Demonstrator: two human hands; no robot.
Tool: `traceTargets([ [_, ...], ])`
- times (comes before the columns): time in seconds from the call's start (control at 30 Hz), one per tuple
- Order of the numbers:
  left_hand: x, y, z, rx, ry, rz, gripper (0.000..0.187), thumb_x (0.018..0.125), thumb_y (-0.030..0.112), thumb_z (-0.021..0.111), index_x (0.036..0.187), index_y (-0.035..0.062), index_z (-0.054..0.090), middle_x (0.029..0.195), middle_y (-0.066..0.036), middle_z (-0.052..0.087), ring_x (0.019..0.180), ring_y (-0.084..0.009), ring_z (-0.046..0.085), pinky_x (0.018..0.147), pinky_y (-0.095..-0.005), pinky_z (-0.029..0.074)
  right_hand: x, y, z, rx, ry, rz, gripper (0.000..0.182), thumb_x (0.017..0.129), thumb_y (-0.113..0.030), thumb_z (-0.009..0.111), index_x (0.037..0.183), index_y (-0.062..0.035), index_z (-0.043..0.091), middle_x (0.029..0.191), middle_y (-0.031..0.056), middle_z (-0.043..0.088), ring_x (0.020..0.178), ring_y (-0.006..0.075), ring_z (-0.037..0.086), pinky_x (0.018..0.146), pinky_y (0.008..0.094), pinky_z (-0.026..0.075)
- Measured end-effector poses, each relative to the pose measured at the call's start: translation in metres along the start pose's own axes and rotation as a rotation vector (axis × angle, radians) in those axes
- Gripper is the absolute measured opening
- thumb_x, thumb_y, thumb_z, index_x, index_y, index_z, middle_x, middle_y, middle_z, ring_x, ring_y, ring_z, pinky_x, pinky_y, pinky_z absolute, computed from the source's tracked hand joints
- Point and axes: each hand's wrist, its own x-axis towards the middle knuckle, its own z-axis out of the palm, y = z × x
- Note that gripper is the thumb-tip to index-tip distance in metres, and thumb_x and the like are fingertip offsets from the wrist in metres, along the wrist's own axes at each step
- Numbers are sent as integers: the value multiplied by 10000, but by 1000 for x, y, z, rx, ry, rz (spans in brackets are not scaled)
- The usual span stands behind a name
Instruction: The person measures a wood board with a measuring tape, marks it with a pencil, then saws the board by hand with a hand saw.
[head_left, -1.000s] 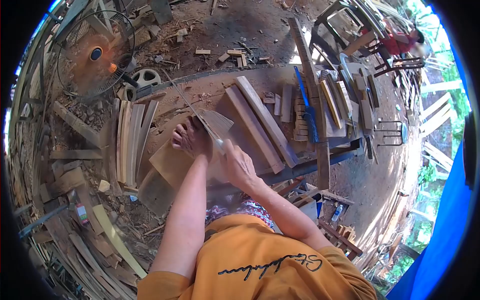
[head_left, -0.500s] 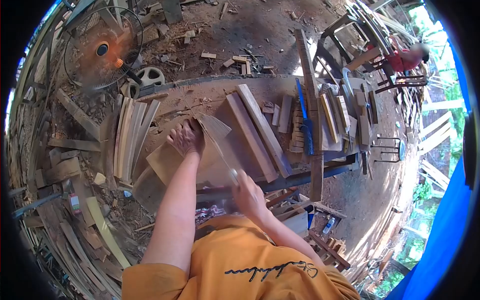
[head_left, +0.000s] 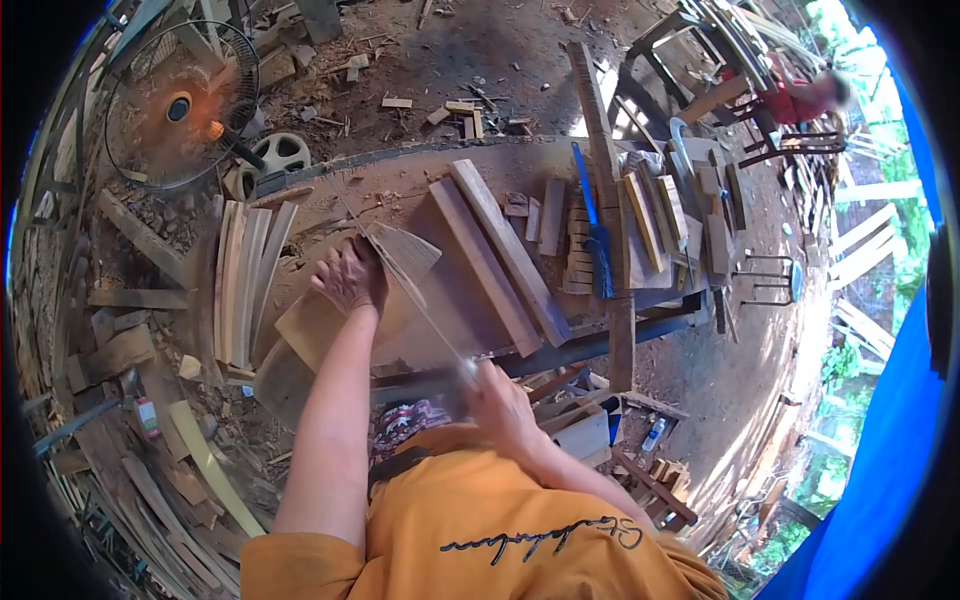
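Note:
My left hand (head_left: 350, 276) lies on a flat brown board (head_left: 312, 322) on the workbench, fingers spread and pressing down. Beside it, a wedge-shaped piece of pale wood (head_left: 412, 252) points to the right. In my right hand (head_left: 500, 402), close to my body, is the light-coloured handle of a long, thin saw (head_left: 436, 328). The saw is seen nearly edge-on and runs from my fist across the wood, past my left hand. Motion blurs the handle, and the cut itself cannot be made out.
Two long wooden bars (head_left: 512, 255) lie right of the work. Beyond them are a blue-handled tool (head_left: 598, 250), a long beam (head_left: 621, 345) and stacked offcuts (head_left: 660, 225). Curved strips (head_left: 240, 290) stand at left, near a fan (head_left: 180, 108). A person in red (head_left: 800, 100) sits far right.
My right hand has drawn back toward my body with the saw. My left hand stays on the board. The whole view has shifted slightly.

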Motion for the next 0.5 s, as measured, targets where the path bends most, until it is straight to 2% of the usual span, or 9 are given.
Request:
traceTargets([
  [0.03,1,-1,0,18,-16,-5,479,978,443,318,957,148,695,1003,-126,645,1014,-308,542,934,-459,299,3,2,-2,-6,-8,-5,381,820,-122,673,1144,-21,501,825,192,585,734,405,629,627,472,520],
  [0.1,-3,-5,7,31,10,13,469,982,430,314,970,155,693,992,-121,638,1008,-305,541,931,-459,301,-1,6,0,35,14,12,201,890,-161,605,1019,-39,510,861,231,611,789,434,616,677,485,522],
  [0.13,-2,-6,10,31,33,38,461,982,425,313,980,160,691,993,-123,638,1007,-304,541,932,-458,300,24,10,15,11,95,-194,188,876,-113,588,1018,-30,497,836,222,600,773,425,612,658,479,517],
  [0.23,1,-22,34,96,190,124,439,982,421,317,1000,174,680,1003,-120,642,1012,-302,545,932,-459,304,92,4,44,52,102,-243,244,865,-110,583,1074,-29,488,829,207,596,734,393,639,618,469,522],
  [0.3,-1,-18,29,109,131,62,431,979,418,319,994,172,673,1010,-113,645,1009,-303,548,927,-465,311,96,-12,35,7,27,-170,224,890,-103,542,1087,-30,465,830,219,597,746,399,636,629,474,523],
  [0.43,0,-4,10,74,60,10,419,970,417,331,1004,173,670,1024,-110,649,1017,-306,553,922,-471,316,9,2,-8,16,6,-63,308,838,-115,631,1093,-42,476,862,204,597,761,398,639,643,473,527],
  [0.5,1,-6,10,69,14,6,409,963,415,346,1020,175,672,1035,-114,650,1015,-308,557,926,-472,315,-13,13,-17,-14,-66,-60,299,834,-113,632,1086,-48,484,854,198,598,749,389,639,634,470,528],
])
